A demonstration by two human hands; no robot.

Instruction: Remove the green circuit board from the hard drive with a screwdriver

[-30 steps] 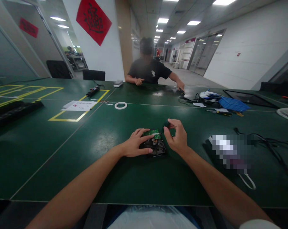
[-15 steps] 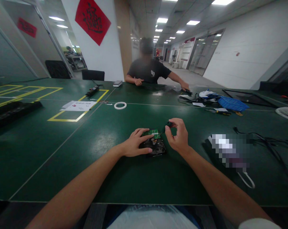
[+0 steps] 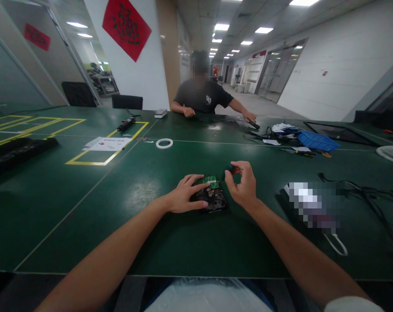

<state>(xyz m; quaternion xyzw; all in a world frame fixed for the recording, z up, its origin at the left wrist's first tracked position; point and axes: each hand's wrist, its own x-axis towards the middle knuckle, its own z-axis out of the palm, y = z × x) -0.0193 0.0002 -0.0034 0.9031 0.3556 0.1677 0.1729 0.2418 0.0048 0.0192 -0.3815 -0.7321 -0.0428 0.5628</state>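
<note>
A hard drive (image 3: 215, 202) lies on the green table in front of me, its green circuit board (image 3: 211, 180) showing along the far side. My left hand (image 3: 188, 195) grips its left part, the index finger reaching over the board and the thumb along the near side. In my right hand (image 3: 243, 184), just beyond the drive's right edge, is a screwdriver (image 3: 229, 168) with a dark handle, pinched between thumb and fingers. Its thin tip points down at the board's right edge; whether it touches a screw is too small to tell.
Across the table (image 3: 170, 247) a person (image 3: 201, 93) sits with one hand on a dark object (image 3: 254, 125). A blue tray (image 3: 318, 141), cables (image 3: 368, 190) and a blurred pale object (image 3: 310, 206) lie right. A white tape ring (image 3: 164, 143) and paper (image 3: 108, 144) lie left.
The person opposite has drawn the hand with the dark object slightly back and raised it. My own hands, the screwdriver and the hard drive have barely moved.
</note>
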